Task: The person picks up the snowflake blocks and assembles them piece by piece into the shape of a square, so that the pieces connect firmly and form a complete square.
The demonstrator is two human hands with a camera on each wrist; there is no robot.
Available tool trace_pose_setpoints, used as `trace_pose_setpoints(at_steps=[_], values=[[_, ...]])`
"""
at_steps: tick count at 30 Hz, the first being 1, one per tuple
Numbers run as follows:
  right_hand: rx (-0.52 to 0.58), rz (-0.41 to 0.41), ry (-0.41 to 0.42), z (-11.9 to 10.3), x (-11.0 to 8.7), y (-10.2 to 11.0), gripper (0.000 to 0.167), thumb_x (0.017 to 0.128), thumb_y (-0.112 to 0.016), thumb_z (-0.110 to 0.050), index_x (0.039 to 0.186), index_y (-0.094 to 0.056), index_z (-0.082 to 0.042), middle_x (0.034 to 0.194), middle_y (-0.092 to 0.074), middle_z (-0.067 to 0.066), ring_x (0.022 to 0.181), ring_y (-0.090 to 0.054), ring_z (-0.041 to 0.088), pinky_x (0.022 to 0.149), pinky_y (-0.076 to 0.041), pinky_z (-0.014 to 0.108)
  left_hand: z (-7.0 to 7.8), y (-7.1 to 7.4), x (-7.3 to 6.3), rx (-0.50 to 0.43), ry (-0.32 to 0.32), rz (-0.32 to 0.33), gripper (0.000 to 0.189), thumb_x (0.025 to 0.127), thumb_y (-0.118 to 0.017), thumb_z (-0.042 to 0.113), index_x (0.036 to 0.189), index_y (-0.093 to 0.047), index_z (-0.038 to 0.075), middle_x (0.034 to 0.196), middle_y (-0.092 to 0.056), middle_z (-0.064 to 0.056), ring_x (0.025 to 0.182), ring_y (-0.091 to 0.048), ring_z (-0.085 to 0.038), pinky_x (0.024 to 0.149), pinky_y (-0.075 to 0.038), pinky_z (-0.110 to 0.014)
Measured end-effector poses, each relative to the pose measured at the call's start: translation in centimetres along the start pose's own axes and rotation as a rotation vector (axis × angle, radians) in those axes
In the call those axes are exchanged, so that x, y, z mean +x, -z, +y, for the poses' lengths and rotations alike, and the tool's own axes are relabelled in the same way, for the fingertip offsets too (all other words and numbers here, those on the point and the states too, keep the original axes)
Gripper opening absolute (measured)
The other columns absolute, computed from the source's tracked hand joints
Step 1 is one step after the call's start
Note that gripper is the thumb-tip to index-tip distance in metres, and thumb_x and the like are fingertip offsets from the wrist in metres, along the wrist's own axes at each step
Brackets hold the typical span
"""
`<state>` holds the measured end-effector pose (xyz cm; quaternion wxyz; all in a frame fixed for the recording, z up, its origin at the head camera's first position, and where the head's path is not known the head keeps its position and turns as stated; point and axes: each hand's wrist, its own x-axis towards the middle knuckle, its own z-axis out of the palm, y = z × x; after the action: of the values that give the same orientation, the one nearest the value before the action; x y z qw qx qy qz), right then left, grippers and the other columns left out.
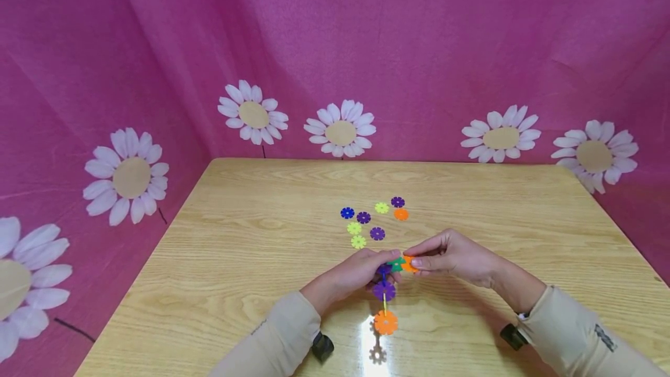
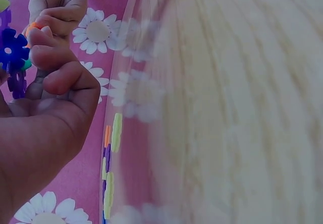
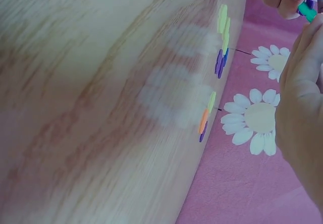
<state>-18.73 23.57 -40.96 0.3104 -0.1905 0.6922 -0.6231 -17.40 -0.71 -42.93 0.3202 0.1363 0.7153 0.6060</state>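
Note:
My left hand (image 1: 356,272) grips a chain of notched plastic discs, its fingers curled round the upper part. Downward from that grip hang a blue disc (image 1: 384,272), a purple disc (image 1: 386,292), a yellow disc (image 1: 384,305) seen edge-on, and an orange disc (image 1: 385,323) at the bottom. A green disc (image 1: 396,265) sticks out to the right of the left thumb. Between thumb and fingers, my right hand (image 1: 468,258) pinches another orange disc (image 1: 409,265), which meets the green one's edge. Whether their notches are interlocked cannot be told, as fingertips cover part of both.
Several loose discs lie flat on the wooden table (image 1: 251,237) beyond the hands, among them a blue disc (image 1: 347,213), a yellow disc (image 1: 381,207) and an orange disc (image 1: 401,214). A pink curtain (image 1: 419,45) with daisies stands behind the table and along its left side.

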Motion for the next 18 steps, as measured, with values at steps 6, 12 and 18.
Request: trace_pose_setpoints(at_steps=[6,12,18], values=[[0.032,-0.005,-0.007,0.30,0.05,0.17,0.044,0.093,-0.069,-0.010,0.127,-0.057,0.016,0.112,-0.075,0.003,0.096,-0.073,0.012,0.090,-0.057,0.036,0.02,-0.28,0.15,-0.053,0.014,-0.010,0.063,0.102,-0.044,0.049,0.095,-0.074,-0.005,0.073,-0.069,0.001,0.059,-0.056,-0.008,0.053,-0.035,-0.020],[0.026,0.011,-0.033,0.42,0.41,0.00,0.046,0.093,-0.070,-0.010,0.127,-0.055,0.017,0.107,-0.075,0.004,0.096,-0.073,0.014,0.089,-0.058,0.033,-0.23,-0.34,0.48,-0.126,0.026,-0.042,0.057,0.102,-0.048,0.042,0.105,-0.071,-0.010,0.076,-0.071,0.001,0.063,-0.062,-0.006,0.056,-0.046,-0.018],[0.050,0.017,-0.054,0.39,0.73,-0.24,0.047,0.092,-0.071,-0.008,0.127,-0.054,0.018,0.104,-0.075,0.005,0.096,-0.073,0.014,0.088,-0.058,0.032,-0.74,-0.25,0.87,-0.178,0.032,-0.061,0.056,0.101,-0.049,0.039,0.108,-0.069,-0.013,0.075,-0.070,0.002,0.063,-0.062,-0.005,0.057,-0.049,-0.018]])
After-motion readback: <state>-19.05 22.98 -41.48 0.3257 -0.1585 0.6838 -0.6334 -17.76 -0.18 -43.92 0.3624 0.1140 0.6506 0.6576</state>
